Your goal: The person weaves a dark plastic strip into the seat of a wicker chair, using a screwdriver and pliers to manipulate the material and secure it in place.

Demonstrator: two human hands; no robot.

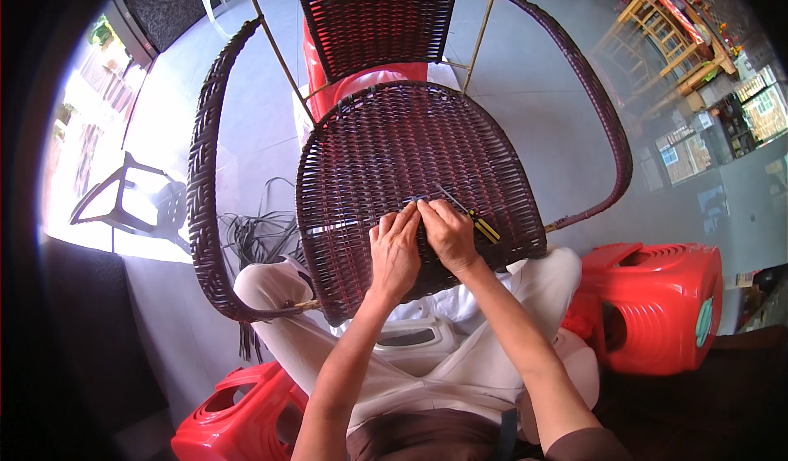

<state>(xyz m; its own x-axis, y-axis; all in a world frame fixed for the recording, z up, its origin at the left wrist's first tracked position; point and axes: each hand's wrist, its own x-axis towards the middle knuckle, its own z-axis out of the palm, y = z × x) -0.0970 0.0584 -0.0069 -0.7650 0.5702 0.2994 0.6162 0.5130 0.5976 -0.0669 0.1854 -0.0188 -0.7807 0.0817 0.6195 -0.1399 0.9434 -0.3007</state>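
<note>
A dark brown-red woven chair seat (394,145) stretches in front of me, its front edge close to my lap. My left hand (396,247) presses its fingers together at the weave near the front middle. Right against it, fingertips nearly touching, my right hand (447,235) is closed in a pinch. Whatever thin piece is between the fingertips is hidden. A screwdriver (485,226) with a yellow and black handle lies on the seat beside my right hand, its metal shaft slanting up to the left.
The chair's woven backrest (373,22) rises beyond, with curved armrests (209,165) (603,116) on both sides. Loose dark strips (258,235) lie on the floor at left. Red plastic stools (657,301) (234,412) flank me. Wooden furniture (669,30) stands far right.
</note>
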